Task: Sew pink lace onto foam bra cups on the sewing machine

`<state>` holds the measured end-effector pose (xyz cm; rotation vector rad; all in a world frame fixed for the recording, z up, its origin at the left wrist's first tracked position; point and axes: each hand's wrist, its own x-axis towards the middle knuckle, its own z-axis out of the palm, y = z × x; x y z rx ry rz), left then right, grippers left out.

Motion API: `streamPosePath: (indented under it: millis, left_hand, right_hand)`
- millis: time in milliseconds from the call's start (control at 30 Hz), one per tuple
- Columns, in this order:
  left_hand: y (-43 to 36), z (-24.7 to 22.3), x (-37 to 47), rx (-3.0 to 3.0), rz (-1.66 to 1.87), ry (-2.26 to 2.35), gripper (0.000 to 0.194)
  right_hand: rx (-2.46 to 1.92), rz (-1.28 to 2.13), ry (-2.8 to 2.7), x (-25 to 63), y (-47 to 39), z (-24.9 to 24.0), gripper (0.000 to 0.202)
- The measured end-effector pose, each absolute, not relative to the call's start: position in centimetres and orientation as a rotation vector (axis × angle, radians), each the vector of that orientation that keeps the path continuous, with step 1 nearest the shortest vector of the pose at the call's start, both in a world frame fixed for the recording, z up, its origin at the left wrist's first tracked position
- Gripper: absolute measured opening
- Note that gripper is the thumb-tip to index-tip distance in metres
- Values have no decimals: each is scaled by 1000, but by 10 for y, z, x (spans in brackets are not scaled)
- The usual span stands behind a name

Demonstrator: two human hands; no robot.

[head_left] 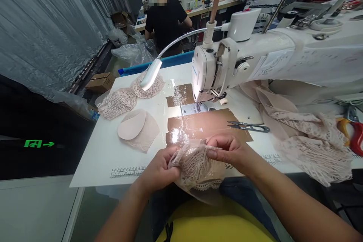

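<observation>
A piece of pale pink lace fabric [195, 162] with a scalloped edge hangs between my two hands at the table's front edge. My left hand [161, 170] pinches its left side between thumb and fingers. At the upper right of the lace, my right hand [229, 151] is closed on its edge. Beyond them stands a white sewing machine [208, 68], its needle area over a metal plate [194, 109]. Brown tape [204, 121] covers part of the tabletop in front of the needle. Thread snips [249, 126] lie on it, right of my hands.
Two lace cups [119, 103] and a smooth beige cup piece [132, 124] lie on the table's left. More lace fabric [314, 140] is heaped at right, beside red-handled scissors [356, 138]. A lamp [151, 75] arches over the table. Two people sit at work behind.
</observation>
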<state>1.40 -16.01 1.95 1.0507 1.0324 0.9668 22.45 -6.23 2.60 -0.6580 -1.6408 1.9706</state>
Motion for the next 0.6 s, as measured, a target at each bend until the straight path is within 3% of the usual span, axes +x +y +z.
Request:
streamPosePath:
  millis: [67,233,333,400,533,600]
  left_hand:
    - [-161,16,6,892,1038,1031,4]
    - [-170,7,10,377,1337,826,16]
    - [-177,6,35,321,1275,687,50]
    - [-179,8,55,350,1252,670,58]
    - [-178,8,79,324,1261,763,57]
    - [-181,4,76,355,1246,795,41]
  right_hand:
    - [-688,2008,-1467,227,-63,22,30]
    - [-834,2082,-1009,225,-71,24,28]
    - [-859,2097,-954,216,-77,24,27]
    - [-854,2083,-1051,210,-81,22,23]
    - [-890,1994,-1088,206,-82,16,22]
    - [-943,1903,-932,210,-77,16,28]
